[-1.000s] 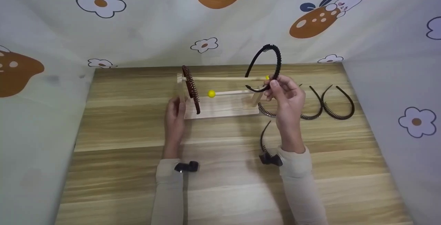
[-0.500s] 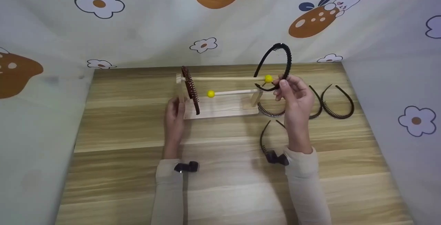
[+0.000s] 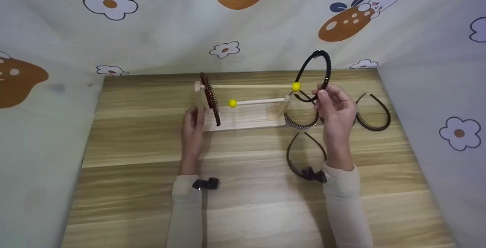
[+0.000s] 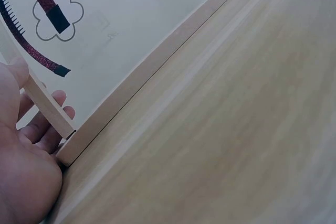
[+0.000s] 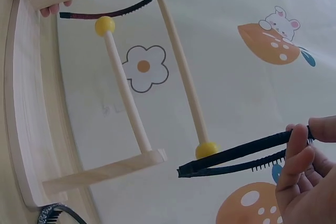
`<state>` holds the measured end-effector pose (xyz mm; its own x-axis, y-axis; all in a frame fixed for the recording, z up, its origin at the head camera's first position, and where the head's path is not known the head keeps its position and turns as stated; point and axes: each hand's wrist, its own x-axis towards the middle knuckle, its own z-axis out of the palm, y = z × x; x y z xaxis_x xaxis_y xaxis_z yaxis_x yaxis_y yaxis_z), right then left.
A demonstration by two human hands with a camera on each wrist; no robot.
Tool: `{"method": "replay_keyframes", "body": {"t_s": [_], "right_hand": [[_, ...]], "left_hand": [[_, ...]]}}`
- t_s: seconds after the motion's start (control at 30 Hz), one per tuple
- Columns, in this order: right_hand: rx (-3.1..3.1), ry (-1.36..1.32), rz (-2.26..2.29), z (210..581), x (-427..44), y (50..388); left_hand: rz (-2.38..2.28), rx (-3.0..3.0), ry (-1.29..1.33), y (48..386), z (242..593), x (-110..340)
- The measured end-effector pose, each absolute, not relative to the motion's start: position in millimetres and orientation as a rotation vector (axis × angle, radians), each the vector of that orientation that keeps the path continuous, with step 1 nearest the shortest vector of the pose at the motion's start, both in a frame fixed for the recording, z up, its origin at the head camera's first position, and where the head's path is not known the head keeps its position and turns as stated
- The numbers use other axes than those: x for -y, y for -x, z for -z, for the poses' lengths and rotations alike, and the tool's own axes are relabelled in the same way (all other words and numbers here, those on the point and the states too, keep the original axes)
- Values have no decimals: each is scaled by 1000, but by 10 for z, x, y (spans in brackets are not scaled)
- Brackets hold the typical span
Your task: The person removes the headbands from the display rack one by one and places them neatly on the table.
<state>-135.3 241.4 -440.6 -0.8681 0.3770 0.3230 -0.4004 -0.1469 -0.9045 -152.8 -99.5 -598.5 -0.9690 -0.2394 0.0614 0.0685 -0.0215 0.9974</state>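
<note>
A wooden stand (image 3: 243,122) with two posts carries a long upper rod (image 3: 250,87) and a shorter lower rod (image 3: 262,101), each tipped with a yellow ball. My left hand (image 3: 192,130) grips the stand's left post, thumb and fingers on either side of it. Around the upper rod, close to that post, hangs a dark red toothed headband (image 3: 211,97). My right hand (image 3: 338,113) pinches a black toothed headband (image 3: 327,71) by its lower side, raised at the rod's right end. In the right wrist view, the headband's tips (image 5: 185,171) lie just beside the yellow ball (image 5: 206,149).
Several dark headbands lie on the wooden table (image 3: 136,198): one by the stand's right end (image 3: 300,126), one at the far right (image 3: 374,128), one nearer the front (image 3: 290,158). Another is mostly behind my right hand. A patterned cloth (image 3: 171,24) rises behind.
My right hand has moved right with the black headband, which has shifted from over the upper rod's end to mostly beyond its yellow ball. My left hand and the stand have stayed put.
</note>
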Motion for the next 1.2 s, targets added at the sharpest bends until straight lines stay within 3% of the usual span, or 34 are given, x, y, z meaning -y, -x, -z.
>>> {"method": "replay_keyframes", "body": {"t_s": [1.2], "right_hand": [[2138, 113, -1744, 4759, -3015, 1112]], "left_hand": [[2103, 2037, -173, 1500, 5987, 1003]]}}
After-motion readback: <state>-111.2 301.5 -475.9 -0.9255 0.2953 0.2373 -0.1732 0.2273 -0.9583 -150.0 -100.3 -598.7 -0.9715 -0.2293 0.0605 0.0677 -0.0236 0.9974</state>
